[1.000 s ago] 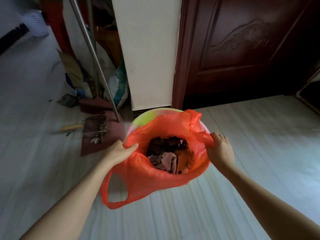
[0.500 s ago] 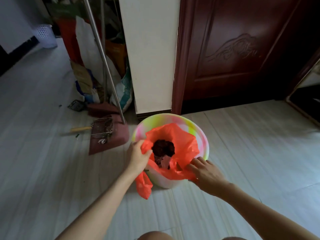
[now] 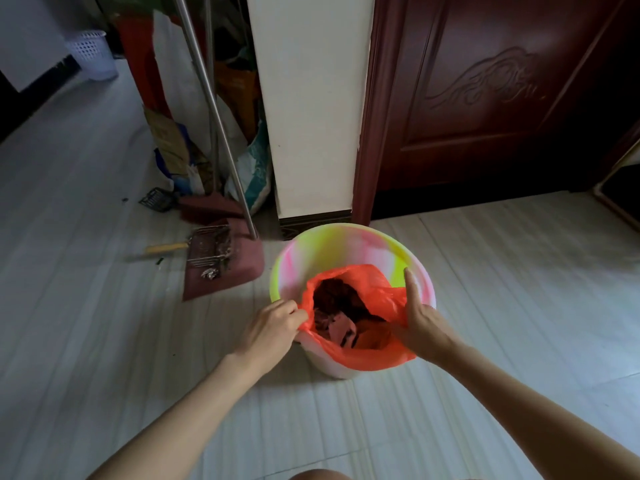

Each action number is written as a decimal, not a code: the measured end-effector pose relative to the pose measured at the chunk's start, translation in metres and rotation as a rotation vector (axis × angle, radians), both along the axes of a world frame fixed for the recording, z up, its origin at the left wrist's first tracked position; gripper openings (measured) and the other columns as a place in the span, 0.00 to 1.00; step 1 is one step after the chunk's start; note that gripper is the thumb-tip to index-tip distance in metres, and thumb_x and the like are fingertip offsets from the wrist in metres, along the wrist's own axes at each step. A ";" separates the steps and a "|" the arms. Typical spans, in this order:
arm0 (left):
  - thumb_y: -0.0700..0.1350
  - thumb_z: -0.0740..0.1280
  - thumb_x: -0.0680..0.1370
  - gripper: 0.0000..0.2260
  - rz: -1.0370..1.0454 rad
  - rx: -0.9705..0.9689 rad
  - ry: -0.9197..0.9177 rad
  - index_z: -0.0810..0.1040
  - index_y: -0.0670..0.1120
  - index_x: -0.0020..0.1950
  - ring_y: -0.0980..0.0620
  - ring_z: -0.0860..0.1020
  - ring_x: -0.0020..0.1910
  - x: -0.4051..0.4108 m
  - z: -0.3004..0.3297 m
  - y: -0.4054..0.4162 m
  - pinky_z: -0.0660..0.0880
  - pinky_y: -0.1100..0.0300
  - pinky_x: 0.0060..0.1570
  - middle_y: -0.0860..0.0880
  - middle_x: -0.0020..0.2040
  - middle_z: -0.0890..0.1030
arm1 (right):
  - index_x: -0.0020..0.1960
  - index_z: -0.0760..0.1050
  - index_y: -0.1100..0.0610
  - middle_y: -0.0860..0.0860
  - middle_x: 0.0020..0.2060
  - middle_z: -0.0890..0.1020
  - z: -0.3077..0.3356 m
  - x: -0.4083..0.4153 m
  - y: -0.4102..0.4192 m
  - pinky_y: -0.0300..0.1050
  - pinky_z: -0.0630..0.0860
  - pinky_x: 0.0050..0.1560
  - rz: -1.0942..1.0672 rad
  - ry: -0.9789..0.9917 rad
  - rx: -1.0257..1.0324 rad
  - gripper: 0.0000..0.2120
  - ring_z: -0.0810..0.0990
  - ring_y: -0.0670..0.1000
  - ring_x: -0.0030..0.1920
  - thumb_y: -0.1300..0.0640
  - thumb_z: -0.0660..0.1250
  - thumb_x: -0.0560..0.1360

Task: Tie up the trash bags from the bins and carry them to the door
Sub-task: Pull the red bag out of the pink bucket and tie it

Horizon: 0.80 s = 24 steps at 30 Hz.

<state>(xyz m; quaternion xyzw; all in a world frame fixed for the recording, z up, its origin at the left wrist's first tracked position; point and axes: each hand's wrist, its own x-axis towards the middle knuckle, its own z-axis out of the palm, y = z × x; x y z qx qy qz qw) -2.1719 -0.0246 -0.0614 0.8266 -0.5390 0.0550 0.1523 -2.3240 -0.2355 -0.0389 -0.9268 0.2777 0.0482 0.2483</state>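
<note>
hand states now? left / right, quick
Left hand: closed, pinching the orange bag rim.
Right hand: gripping the bag's other side, thumb up.

the single head-worn wide-angle view looks forward and steeply down from above the person's forearms, close over the round pink-and-yellow plastic bin (image 3: 349, 251) on the pale tiled floor (image 3: 519, 306). it faces the dark red carved wooden door (image 3: 485, 98), whose top is cut off and dim, perhaps shut.

Pale tiled floor (image 3: 104, 341) has a pink-and-yellow plastic bin (image 3: 346, 244) standing on it, maroon dustpan (image 3: 239, 268) just beside, white basket (image 3: 90, 53) far off.
</note>
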 end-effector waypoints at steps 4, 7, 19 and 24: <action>0.35 0.74 0.59 0.13 0.022 0.004 0.080 0.77 0.48 0.39 0.50 0.77 0.31 -0.007 0.000 0.003 0.73 0.61 0.21 0.50 0.36 0.74 | 0.71 0.57 0.53 0.56 0.64 0.73 0.008 0.012 0.014 0.49 0.72 0.55 0.131 0.227 -0.059 0.32 0.75 0.59 0.60 0.40 0.60 0.73; 0.51 0.67 0.68 0.07 -0.038 -0.006 0.084 0.78 0.52 0.43 0.58 0.72 0.41 -0.015 -0.004 0.012 0.75 0.62 0.25 0.54 0.46 0.70 | 0.71 0.58 0.50 0.52 0.71 0.62 0.004 0.005 0.024 0.48 0.70 0.61 0.322 0.280 -0.114 0.39 0.69 0.57 0.66 0.31 0.61 0.67; 0.44 0.74 0.67 0.05 0.161 -0.220 0.253 0.79 0.46 0.37 0.55 0.69 0.45 -0.031 -0.026 0.006 0.71 0.62 0.44 0.53 0.47 0.70 | 0.64 0.69 0.55 0.52 0.58 0.71 -0.013 -0.016 0.031 0.47 0.69 0.61 0.517 0.225 0.015 0.26 0.70 0.54 0.60 0.42 0.66 0.72; 0.41 0.73 0.67 0.03 0.149 -0.316 0.271 0.81 0.44 0.39 0.56 0.70 0.45 -0.032 -0.026 0.006 0.68 0.67 0.48 0.53 0.47 0.72 | 0.57 0.75 0.60 0.52 0.53 0.77 -0.015 -0.013 0.032 0.44 0.72 0.53 0.421 0.174 0.152 0.16 0.76 0.54 0.54 0.51 0.66 0.74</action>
